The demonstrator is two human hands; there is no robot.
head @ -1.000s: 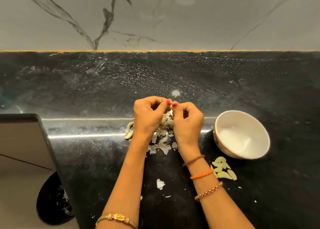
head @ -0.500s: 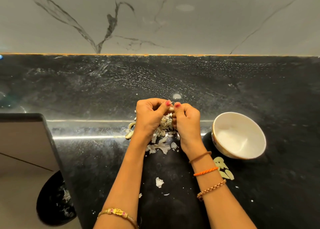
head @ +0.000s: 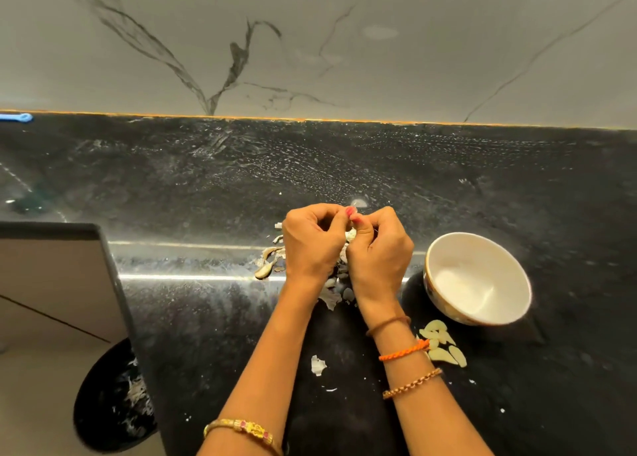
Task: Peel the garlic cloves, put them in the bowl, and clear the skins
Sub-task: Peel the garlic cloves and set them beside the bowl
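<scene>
My left hand (head: 312, 242) and my right hand (head: 381, 252) meet above the black counter, thumbs tip to tip, pinching a garlic clove (head: 351, 234) that is mostly hidden between the fingers. Under and left of the hands lies a pile of papery skins (head: 272, 261). A white bowl (head: 477, 276) stands tilted to the right of my right hand. Several peeled cloves (head: 443, 347) lie on the counter in front of the bowl, beside my right wrist. A single skin scrap (head: 317, 365) lies between my forearms.
The black stone counter (head: 206, 186) runs to a marble wall at the back. At the left the counter edge drops off; a black bin (head: 113, 397) with skins inside stands on the floor below. A blue object (head: 19, 118) lies at the far left back edge.
The hands have stayed together over the skin pile, fingers working slightly on the clove. The view has shifted a little; nothing was put down.
</scene>
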